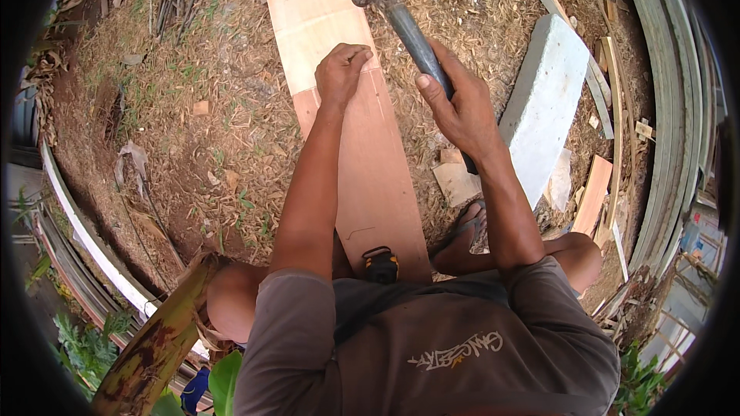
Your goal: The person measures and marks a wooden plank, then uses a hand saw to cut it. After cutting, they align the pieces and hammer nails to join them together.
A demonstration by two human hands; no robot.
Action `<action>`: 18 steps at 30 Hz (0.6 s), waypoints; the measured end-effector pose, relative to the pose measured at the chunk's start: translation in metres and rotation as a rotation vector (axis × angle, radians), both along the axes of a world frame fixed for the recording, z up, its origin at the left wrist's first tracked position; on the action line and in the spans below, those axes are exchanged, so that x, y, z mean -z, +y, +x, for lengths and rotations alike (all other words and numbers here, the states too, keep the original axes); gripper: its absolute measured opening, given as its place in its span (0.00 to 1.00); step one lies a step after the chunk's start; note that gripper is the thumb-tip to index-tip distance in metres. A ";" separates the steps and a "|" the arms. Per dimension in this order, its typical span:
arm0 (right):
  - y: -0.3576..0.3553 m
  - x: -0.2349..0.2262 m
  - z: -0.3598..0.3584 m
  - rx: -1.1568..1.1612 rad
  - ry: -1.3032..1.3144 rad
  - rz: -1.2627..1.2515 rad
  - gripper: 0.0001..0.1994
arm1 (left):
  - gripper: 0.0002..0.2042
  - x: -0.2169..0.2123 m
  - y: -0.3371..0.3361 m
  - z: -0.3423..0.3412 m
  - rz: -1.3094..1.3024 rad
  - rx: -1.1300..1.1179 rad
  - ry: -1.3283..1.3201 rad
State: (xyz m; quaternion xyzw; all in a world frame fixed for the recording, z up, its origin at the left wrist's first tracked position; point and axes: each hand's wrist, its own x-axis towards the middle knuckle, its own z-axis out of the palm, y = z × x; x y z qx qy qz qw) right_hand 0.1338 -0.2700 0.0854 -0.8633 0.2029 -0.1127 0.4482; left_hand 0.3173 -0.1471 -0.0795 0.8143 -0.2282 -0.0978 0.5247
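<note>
Down the middle of view: wooden plank [374,158] runs away from you, lying between your knees; its far part is pale, its near part reddish, and the two tones meet by your left hand [338,78]. Cannot tell whether one piece overlaps the other.
Left hand: on or just above the plank at that line; fingers curled in together, thumb against forefinger. Cannot tell whether they pinch anything small.
Hammer [422,48]: in your right hand [462,112], slanting, head away from you and claw toward the right; in view, the striking face comes to the plank's right edge. Height above it not clear.
Right hand: fingers clamped around the dark handle, thumb along it; the butt shows below your wrist.
Tape measure [381,266]: black and yellow, on the plank's near end, close to your shirt [462,331].
Thin dark curve [360,231]: on the reddish wood, just beyond the tape measure; pencil mark or wire, cannot tell.
Sandalled foot [467,231]: yours, right of the plank; pale wood offcut [456,185] lies just beyond.
Grey block [549,100]: long, on the ground past your right forearm; reddish offcut [592,196] farther right.
Ground [193,115]: bare soil strewn with dry leaves and chips.
Lower left: thick green-brown plant stem [154,339] beside your left knee.
</note>
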 end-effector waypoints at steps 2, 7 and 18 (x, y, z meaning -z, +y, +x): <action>0.001 -0.001 0.001 -0.020 0.037 0.001 0.27 | 0.10 -0.003 0.000 0.000 0.016 0.002 -0.008; 0.000 0.003 0.002 -0.071 0.207 -0.049 0.27 | 0.09 -0.006 0.000 0.000 0.039 -0.017 0.018; 0.004 -0.004 0.011 -0.084 0.096 -0.130 0.26 | 0.10 -0.004 0.000 0.000 0.065 0.013 -0.045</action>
